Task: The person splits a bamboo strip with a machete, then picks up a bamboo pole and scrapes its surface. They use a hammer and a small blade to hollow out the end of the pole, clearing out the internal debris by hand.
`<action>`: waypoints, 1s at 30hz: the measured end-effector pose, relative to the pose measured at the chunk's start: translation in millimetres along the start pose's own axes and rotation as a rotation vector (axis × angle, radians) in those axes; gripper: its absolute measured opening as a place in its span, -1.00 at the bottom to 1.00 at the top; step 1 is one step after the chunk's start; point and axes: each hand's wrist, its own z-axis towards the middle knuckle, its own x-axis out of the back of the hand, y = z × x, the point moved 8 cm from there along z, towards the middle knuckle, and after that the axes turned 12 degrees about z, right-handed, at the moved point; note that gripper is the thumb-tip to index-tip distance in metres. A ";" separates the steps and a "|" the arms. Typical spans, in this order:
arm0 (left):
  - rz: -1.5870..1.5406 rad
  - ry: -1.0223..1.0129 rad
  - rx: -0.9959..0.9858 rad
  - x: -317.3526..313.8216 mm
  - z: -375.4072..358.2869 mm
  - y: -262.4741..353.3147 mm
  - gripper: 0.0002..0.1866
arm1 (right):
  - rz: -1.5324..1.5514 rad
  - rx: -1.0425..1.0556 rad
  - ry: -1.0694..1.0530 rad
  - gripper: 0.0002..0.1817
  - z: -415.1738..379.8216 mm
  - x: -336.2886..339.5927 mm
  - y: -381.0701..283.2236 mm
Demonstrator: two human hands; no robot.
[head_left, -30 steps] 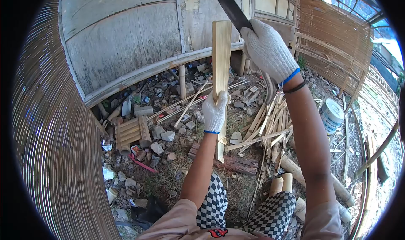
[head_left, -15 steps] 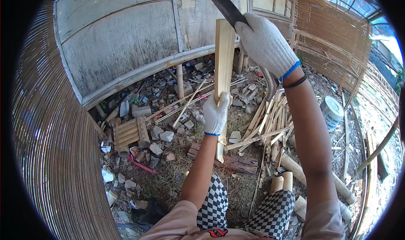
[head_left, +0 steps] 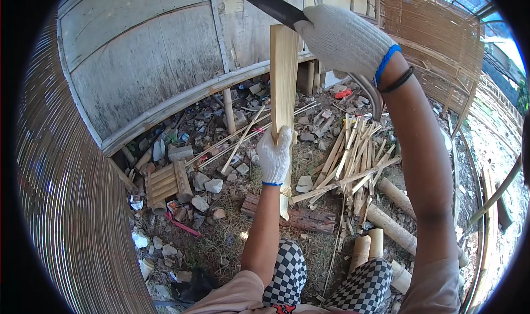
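My left hand (head_left: 274,156), in a white knit glove with a blue cuff, is closed around the lower part of a split bamboo piece (head_left: 284,82). The pale strip stands upright, its lower end in front of a short log (head_left: 313,219) on the ground. My right hand (head_left: 348,40), gloved the same way, grips a machete (head_left: 259,3). Its dark blade points up and left, crossing close over the top end of the bamboo. Below the right hand the curved handle end shows.
A pile of split bamboo strips (head_left: 353,159) lies right of the log, with thick bamboo poles (head_left: 392,228) nearer me. Rubble and stones (head_left: 214,186) cover the ground at left, beside a small bamboo rack (head_left: 165,184). A woven bamboo wall (head_left: 83,203) curves along the left; a board wall (head_left: 154,54) stands ahead.
The machete has tipped from a steeper angle to a flatter one, its blade now closer over the bamboo's top. The right wrist has turned; the left hand keeps its hold.
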 end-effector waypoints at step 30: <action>-0.444 0.007 0.489 43.8 -71.9 -98.9 -0.63 | 0.379 -0.184 0.269 -0.63 -145.6 30.2 -60.2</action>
